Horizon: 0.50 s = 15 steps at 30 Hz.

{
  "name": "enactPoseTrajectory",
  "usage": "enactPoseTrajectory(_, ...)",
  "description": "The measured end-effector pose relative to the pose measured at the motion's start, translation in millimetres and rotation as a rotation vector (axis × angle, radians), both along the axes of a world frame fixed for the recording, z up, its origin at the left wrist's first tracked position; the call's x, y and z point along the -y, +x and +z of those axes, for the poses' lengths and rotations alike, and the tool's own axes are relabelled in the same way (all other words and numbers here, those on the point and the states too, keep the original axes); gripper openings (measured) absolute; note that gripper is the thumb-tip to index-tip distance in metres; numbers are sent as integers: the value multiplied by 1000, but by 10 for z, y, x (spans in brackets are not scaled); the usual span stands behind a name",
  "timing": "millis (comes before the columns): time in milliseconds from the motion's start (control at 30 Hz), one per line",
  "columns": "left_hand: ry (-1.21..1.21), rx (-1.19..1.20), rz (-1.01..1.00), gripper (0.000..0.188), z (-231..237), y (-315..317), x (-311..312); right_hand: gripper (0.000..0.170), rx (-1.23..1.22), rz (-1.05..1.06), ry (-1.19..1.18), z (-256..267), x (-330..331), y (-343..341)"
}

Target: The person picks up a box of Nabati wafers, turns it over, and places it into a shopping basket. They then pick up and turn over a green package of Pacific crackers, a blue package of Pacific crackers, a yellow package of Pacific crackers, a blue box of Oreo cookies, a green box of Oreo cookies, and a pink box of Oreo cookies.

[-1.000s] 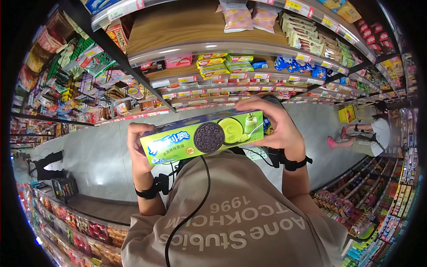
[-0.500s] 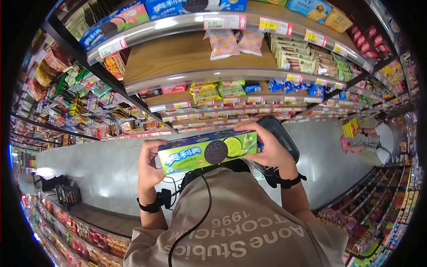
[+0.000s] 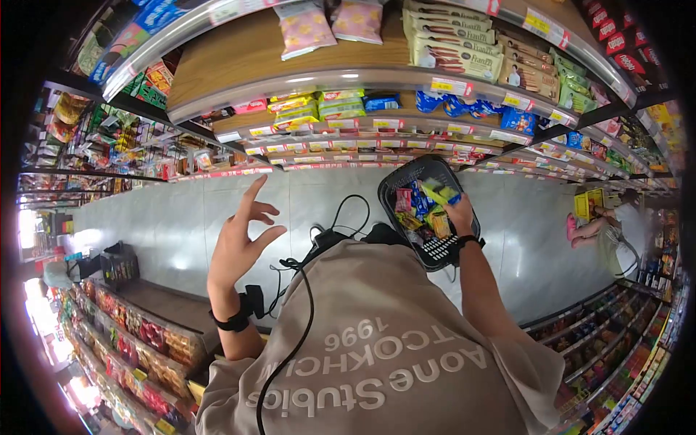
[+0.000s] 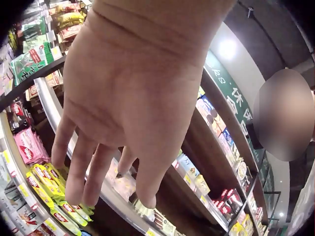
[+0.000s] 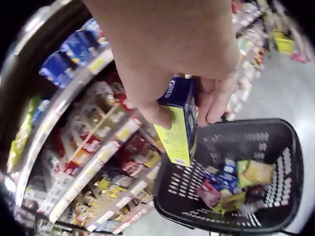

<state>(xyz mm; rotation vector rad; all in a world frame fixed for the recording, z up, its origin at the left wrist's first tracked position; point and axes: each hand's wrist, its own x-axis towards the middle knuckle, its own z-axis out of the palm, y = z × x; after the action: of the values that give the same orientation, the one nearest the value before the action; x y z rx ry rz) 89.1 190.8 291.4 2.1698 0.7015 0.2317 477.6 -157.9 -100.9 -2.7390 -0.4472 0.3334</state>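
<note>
My right hand grips one end of the green and dark blue Oreo box above the black basket. In the right wrist view, thumb and fingers of that hand pinch the box from both sides, its lower end over the rim of the basket. Several snack packets lie in the basket. My left hand is raised over the floor, holding nothing. Its fingers are spread, and in the left wrist view the hand hangs in front of the shelves.
Shelves with snack packs run along the front. Yellow wafer packs sit on a lower shelf. A person near a yellow basket is at the right. A dark basket stands on the floor at left. A cable crosses my shirt.
My left hand has let go of the box and moved up and apart from it. My right hand has carried the box over the basket. The shelves appear shifted left in the head view.
</note>
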Motion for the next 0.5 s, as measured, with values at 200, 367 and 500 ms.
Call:
enactPoseTrajectory(200, -88, -175, 102, 71, 76, 196, 588, 58, -451, -501, 123, -1772, 1416, -122)
enactPoseTrajectory(367, -125, -213, 74, 60, -24, 295, 1064, 55, -663, -577, -72, -1469, 1542, -106)
enactPoseTrajectory(500, -77, -148, 125, 49, -12, 430, 1197, 59, -531, -517, -108, -1833, 1632, -11)
